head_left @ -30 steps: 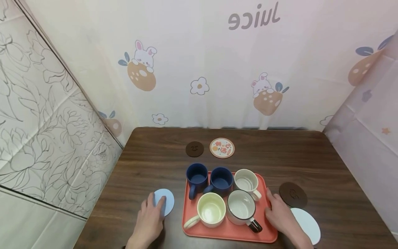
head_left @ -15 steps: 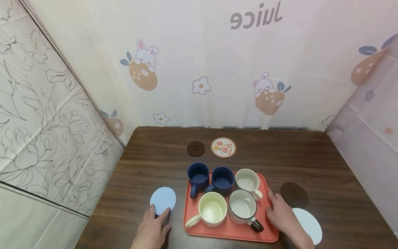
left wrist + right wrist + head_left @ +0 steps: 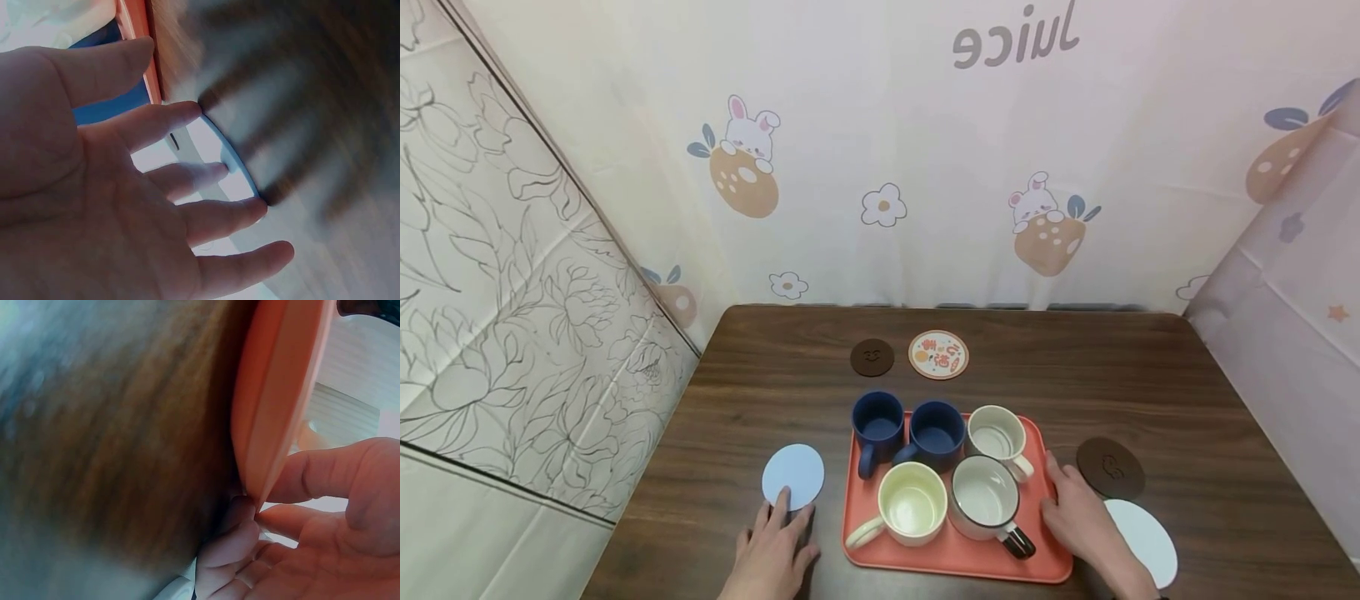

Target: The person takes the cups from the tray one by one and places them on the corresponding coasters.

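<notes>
An orange tray [image 3: 955, 570] sits on the dark wooden table [image 3: 1210, 400] and carries two navy mugs [image 3: 877, 421], a cream mug [image 3: 996, 433], a pale yellow mug [image 3: 912, 504] and a dark-rimmed mug [image 3: 985, 496]. My right hand [image 3: 1075, 517] holds the tray's right rim. In the right wrist view the tray's edge [image 3: 281, 394] runs between my thumb and curled fingers [image 3: 231, 540]. Left of the tray lies a light blue round coaster [image 3: 793, 475]. My left hand [image 3: 778, 533] is spread flat, its fingertips [image 3: 187, 112] resting on the near edge of the coaster [image 3: 206, 140].
A dark brown coaster [image 3: 1109, 468] and a pale coaster [image 3: 1146, 537] lie right of the tray, the pale one partly under my right forearm. A small dark coaster [image 3: 872, 357] and a printed coaster [image 3: 937, 354] sit farther back. Patterned curtains close in the table's back and sides.
My left hand slid back off the light blue coaster toward me, then moved forward slightly so its fingertips touch the coaster's near edge. The right hand stayed at the tray's rim.
</notes>
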The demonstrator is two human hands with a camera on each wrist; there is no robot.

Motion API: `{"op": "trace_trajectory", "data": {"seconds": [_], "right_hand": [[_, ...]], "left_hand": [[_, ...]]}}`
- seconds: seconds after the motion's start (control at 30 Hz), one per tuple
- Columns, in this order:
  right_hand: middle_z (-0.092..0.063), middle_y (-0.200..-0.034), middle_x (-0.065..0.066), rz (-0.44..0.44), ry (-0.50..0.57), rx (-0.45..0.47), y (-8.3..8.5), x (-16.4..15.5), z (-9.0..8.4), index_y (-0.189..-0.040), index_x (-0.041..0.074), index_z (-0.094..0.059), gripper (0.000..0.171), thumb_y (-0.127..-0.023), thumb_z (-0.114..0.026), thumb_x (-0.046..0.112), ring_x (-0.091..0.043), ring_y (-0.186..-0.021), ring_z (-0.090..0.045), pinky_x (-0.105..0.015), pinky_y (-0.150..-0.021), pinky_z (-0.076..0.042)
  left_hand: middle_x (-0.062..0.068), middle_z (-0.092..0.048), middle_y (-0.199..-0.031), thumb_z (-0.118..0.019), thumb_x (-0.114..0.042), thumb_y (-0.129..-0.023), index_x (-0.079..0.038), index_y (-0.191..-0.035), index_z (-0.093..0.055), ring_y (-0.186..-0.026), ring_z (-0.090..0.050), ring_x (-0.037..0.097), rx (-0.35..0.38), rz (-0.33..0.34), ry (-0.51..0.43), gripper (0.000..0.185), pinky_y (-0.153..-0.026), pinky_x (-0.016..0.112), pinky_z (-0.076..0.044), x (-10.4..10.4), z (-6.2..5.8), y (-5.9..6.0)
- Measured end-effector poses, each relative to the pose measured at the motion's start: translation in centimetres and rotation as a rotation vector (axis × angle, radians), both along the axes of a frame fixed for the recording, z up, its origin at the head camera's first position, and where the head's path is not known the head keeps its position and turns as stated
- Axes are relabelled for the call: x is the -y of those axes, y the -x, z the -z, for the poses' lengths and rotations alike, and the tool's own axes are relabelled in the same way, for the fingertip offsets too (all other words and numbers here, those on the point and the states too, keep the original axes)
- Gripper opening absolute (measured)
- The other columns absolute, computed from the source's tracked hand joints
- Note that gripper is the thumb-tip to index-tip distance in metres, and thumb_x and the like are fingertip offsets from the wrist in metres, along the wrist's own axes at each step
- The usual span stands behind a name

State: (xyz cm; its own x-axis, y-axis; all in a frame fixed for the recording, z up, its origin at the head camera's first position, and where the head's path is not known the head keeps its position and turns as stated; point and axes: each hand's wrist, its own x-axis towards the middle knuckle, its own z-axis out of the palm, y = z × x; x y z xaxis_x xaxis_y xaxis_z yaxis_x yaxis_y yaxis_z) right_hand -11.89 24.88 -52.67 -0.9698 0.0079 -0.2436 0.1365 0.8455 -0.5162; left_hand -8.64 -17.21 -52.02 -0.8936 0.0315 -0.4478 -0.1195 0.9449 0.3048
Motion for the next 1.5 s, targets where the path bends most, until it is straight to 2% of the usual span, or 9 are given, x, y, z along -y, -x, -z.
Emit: {"op": "trace_trajectory", "data": {"seconds": [0.27,0.5,0.7,0.87,1.23,1.5], "right_hand": [[-0.054,-0.109,-0.021,0.002,0.019,0.007,-0.1,-0.1,0.1,-0.154,-0.019,-0.029,0.07,-0.096,-0.059,0.007,-0.021,-0.071,-0.052,-0.036,-0.059,-0.044],[-0.054,-0.109,-0.022,-0.023,-0.001,-0.003,0.0,-0.4,0.2,-0.153,-0.02,-0.028,0.07,-0.096,-0.059,0.006,-0.022,-0.074,-0.052,-0.036,-0.06,-0.044],[-0.055,-0.111,-0.022,-0.025,0.011,0.019,0.0,-0.3,0.2,-0.154,-0.02,-0.026,0.068,-0.099,-0.056,0.006,-0.023,-0.078,-0.054,-0.036,-0.062,-0.044],[-0.054,-0.109,-0.021,-0.021,0.009,0.022,0.0,-0.2,0.1,-0.154,-0.02,-0.026,0.068,-0.099,-0.056,0.006,-0.022,-0.077,-0.053,-0.036,-0.061,-0.044],[-0.054,-0.104,-0.02,-0.036,-0.008,-0.016,-0.2,-0.3,0.3,-0.152,-0.022,-0.029,0.067,-0.097,-0.058,0.005,-0.024,-0.078,-0.053,-0.036,-0.062,-0.043],[-0.056,-0.106,-0.02,-0.042,-0.023,-0.039,-0.3,-0.2,0.4,-0.152,-0.022,-0.031,0.066,-0.097,-0.057,0.004,-0.025,-0.08,-0.054,-0.036,-0.064,-0.044]], "left_hand": [[0.017,-0.045,-0.159,-0.078,-0.039,-0.095,-0.016,-0.142,-0.067,-0.142,-0.031,0.062,0.041,0.007,0.011,0.054,-0.098,0.089,-0.021,-0.3,0.0,0.9],[0.017,-0.044,-0.161,-0.076,-0.039,-0.096,-0.015,-0.144,-0.066,-0.143,-0.029,0.063,-0.004,0.017,0.006,0.055,-0.098,0.091,-0.016,-0.4,0.0,1.4],[0.017,-0.043,-0.163,-0.066,-0.048,-0.101,-0.016,-0.147,-0.064,-0.144,-0.027,0.064,-0.052,0.06,-0.011,0.056,-0.095,0.094,-0.008,0.1,-0.4,2.0],[0.018,-0.04,-0.164,-0.061,-0.051,-0.103,-0.014,-0.149,-0.062,-0.145,-0.026,0.065,-0.059,0.077,-0.011,0.059,-0.096,0.093,-0.008,0.4,-0.6,2.8],[0.02,-0.036,-0.166,-0.059,-0.048,-0.106,-0.013,-0.152,-0.058,-0.145,-0.023,0.066,-0.116,0.11,-0.037,0.058,-0.097,0.093,-0.009,0.7,-0.7,4.6],[0.023,-0.034,-0.166,-0.057,-0.044,-0.108,-0.009,-0.153,-0.055,-0.147,-0.021,0.065,-0.141,0.122,-0.082,0.057,-0.099,0.092,-0.008,1.7,-0.7,6.2]]}}
